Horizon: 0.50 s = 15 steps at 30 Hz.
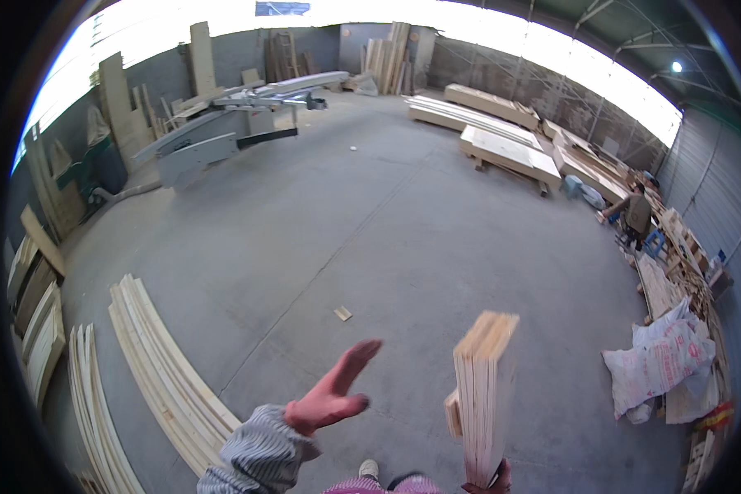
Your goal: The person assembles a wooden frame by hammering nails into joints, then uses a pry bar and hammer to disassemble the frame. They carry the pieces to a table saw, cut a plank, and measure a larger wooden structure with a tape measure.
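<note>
My left hand (328, 403), in a reddish glove with a grey striped sleeve above it, reaches out over the floor. Its thumb and fingers are apart and it holds nothing. At the lower edge, my right hand (499, 479) is closed around the bottom of a bundle of short wooden boards (479, 395). The bundle stands nearly upright, end grain at the top, and hides most of that hand. A small wooden piece (452, 413) sticks out from the bundle's left side.
Long planks (160, 362) lie on the floor at the left. A sliding table saw (214, 140) stands at the far left. Board stacks (510, 152) sit at the back right. White sacks (659, 366) and a crouching person (636, 212) are at the right. A wood scrap (342, 313) lies ahead.
</note>
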Tool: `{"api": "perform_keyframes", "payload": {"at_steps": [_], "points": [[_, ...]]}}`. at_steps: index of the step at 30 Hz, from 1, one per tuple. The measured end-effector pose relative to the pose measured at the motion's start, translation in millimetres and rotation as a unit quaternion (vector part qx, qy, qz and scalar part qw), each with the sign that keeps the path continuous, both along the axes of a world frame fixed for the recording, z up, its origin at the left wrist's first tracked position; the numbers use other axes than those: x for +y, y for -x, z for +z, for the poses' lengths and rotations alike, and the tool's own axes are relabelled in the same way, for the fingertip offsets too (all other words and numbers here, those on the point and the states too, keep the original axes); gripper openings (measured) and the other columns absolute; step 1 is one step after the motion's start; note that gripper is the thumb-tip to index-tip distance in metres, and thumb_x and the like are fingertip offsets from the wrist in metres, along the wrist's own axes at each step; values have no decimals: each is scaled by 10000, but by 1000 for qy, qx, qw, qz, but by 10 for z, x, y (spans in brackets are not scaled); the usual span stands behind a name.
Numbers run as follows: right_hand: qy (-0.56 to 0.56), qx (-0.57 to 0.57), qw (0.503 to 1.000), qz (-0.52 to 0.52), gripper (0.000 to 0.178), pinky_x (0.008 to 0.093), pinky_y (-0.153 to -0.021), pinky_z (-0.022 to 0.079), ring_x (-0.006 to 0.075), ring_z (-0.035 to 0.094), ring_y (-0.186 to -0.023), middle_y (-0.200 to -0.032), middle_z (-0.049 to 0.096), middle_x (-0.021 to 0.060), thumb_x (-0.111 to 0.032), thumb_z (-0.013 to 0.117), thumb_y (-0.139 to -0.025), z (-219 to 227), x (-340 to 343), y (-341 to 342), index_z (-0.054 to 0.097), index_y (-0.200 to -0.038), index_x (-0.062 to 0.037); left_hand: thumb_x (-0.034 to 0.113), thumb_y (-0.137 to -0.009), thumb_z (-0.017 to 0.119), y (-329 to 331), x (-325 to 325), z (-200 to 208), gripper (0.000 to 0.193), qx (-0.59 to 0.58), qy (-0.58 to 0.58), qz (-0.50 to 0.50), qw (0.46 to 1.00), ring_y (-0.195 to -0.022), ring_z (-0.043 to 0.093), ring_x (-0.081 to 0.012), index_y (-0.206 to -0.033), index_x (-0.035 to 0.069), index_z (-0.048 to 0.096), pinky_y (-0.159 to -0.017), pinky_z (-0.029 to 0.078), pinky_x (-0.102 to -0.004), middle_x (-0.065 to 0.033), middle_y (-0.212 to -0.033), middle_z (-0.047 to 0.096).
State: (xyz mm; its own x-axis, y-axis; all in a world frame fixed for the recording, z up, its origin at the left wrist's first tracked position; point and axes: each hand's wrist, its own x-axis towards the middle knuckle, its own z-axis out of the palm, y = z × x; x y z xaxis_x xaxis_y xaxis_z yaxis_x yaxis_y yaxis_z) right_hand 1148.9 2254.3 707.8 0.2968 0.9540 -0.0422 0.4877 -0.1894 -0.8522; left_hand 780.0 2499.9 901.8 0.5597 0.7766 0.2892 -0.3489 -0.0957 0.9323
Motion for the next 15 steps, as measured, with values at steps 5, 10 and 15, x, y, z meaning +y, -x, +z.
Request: {"api": "perform_keyframes", "payload": {"at_steps": [5,10,15], "points": [[11,-103,994,36,930,416,-900,450,304,540,-1096,-1166,526,168,-380,894,-585,150,853,-390,383,-1262,1,511,-664,808,-1163,1496,246,1234,-54,-30,-206,977,-1440,100,-240,-1487,15,35,-1157,75,-379,-146,-1556,116],[72,-103,991,52,950,427,-852,465,350,563,-1031,-1092,548,180,-366,923,-498,-193,2416,-851,397,-1218,-39,218,-623,865,-1957,2662,190,1171,-39,56,-265,962,-1302,357,-198,-1480,18,92,-1081,277,-349,-121,-1413,363],[129,-62,983,112,979,419,-904,457,358,544,-1081,-1144,524,190,-366,920,-513,-348,4121,-1251,370,-1252,-37,166,-602,852,-2234,4039,168,944,-16,36,-134,990,-1202,443,-177,-1369,25,320,-1019,353,-339,-84,-1277,456]]}}
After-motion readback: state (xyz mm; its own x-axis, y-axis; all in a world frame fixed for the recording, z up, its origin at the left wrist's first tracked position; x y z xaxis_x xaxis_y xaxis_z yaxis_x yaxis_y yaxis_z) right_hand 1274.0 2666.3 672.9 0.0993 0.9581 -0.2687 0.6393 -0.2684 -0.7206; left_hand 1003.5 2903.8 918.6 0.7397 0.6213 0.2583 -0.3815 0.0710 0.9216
